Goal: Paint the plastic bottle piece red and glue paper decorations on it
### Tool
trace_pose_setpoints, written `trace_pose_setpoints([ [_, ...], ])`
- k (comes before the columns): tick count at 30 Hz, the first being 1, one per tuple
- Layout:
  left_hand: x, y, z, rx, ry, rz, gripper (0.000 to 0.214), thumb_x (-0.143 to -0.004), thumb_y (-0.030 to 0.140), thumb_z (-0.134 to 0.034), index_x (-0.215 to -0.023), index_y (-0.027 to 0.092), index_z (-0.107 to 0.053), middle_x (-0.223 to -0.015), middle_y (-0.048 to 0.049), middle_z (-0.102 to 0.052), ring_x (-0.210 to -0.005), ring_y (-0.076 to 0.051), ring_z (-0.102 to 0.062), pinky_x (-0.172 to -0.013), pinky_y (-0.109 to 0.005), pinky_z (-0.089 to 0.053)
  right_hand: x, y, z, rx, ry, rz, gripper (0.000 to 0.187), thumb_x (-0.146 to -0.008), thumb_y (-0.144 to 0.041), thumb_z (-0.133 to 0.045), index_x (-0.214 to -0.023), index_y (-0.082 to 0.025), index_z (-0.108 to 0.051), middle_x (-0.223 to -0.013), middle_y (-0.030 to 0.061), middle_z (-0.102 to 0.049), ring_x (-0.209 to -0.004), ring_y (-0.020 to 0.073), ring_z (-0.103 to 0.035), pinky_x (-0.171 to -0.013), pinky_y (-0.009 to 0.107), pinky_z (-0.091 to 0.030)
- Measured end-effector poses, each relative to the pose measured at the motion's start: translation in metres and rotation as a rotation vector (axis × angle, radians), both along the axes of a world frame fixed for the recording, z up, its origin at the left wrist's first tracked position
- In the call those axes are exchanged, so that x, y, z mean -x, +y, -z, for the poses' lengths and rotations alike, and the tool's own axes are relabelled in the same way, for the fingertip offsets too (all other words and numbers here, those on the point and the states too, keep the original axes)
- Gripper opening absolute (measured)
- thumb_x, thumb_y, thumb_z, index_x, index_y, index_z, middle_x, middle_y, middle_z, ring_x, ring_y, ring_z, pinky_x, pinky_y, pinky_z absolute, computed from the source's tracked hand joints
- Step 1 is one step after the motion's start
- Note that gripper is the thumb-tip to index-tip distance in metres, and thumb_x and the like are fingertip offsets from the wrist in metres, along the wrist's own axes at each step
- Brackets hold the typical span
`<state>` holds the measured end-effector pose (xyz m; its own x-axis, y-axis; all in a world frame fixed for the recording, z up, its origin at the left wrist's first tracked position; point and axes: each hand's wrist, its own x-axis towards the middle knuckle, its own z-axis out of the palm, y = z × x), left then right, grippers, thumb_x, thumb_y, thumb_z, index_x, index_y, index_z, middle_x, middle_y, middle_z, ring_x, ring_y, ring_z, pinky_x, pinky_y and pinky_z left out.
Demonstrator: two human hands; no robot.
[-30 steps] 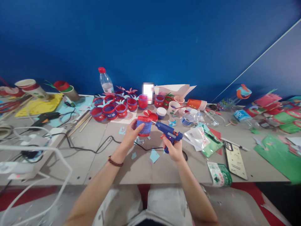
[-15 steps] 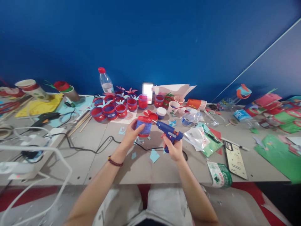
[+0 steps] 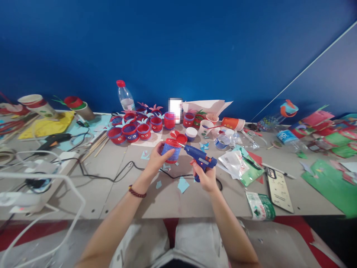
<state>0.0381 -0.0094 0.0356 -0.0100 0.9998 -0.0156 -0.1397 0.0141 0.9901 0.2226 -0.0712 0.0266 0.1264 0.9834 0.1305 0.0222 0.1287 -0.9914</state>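
My left hand (image 3: 157, 158) is closed round a blue cup with a red rim (image 3: 170, 153), thumb across its front, holding it slightly tilted above the table. In my right hand (image 3: 205, 176) is a blue hot glue gun (image 3: 200, 155), gripped by its handle. Its metal nozzle points left and meets or nearly meets the cup's red rim; I cannot tell whether they touch. Just behind the cup lies a red ring-shaped piece (image 3: 181, 139), partly hidden. A white-topped tub (image 3: 191, 134) stands beside it. Scraps of light blue paper (image 3: 183, 185) lie below my hands.
Several finished-looking red and blue cups with eyes (image 3: 131, 133) stand at the back left, before a plastic bottle (image 3: 125, 97). A black cord (image 3: 111, 180) crosses the table. A phone (image 3: 279, 190) and plastic packets (image 3: 235, 163) lie right; a power strip (image 3: 52, 186) lies left.
The cup in my left hand has turned or tilted a little, and its rim has shifted slightly relative to the nozzle. The glue gun has barely moved.
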Motion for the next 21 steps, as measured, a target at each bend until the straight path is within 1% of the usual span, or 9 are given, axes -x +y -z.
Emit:
trace_pose_setpoints([
  [7,-0.0009,0.0007,-0.0021,-0.004,0.006,-0.022,0.046,-0.059,0.043,-0.081,-0.093,0.017,-0.064,-0.092,-0.0060,-0.070,-0.084,-0.021,-0.066,-0.076,-0.033,-0.052,0.0005,-0.0003,0.0021,0.046,0.005,-0.003,0.041,-0.075,-0.056,-0.068,-0.076,-0.015,-0.067,-0.046,-0.0022,-0.052,-0.039,0.0099,-0.046,-0.038,0.023,-0.038],
  [13,0.0000,0.0029,0.0009,-0.021,0.009,-0.067,0.043,-0.061,0.044,-0.080,-0.091,0.018,-0.064,-0.090,-0.0049,-0.070,-0.082,-0.020,-0.065,-0.073,-0.031,-0.053,-0.0004,-0.0006,0.0056,0.042,-0.009,-0.012,0.041,-0.077,-0.057,-0.067,-0.075,-0.016,-0.067,-0.046,-0.0016,-0.053,-0.041,0.0106,-0.047,-0.040,0.023,-0.039],
  [21,0.0004,0.0048,0.0032,-0.015,-0.026,-0.062,0.044,-0.062,0.048,-0.079,-0.092,0.019,-0.065,-0.090,-0.0047,-0.070,-0.084,-0.021,-0.065,-0.072,-0.032,-0.054,-0.0011,0.0011,0.0072,0.022,-0.038,-0.002,0.041,-0.078,-0.057,-0.067,-0.072,-0.017,-0.066,-0.047,-0.0010,-0.053,-0.041,0.0110,-0.048,-0.040,0.023,-0.040],
])
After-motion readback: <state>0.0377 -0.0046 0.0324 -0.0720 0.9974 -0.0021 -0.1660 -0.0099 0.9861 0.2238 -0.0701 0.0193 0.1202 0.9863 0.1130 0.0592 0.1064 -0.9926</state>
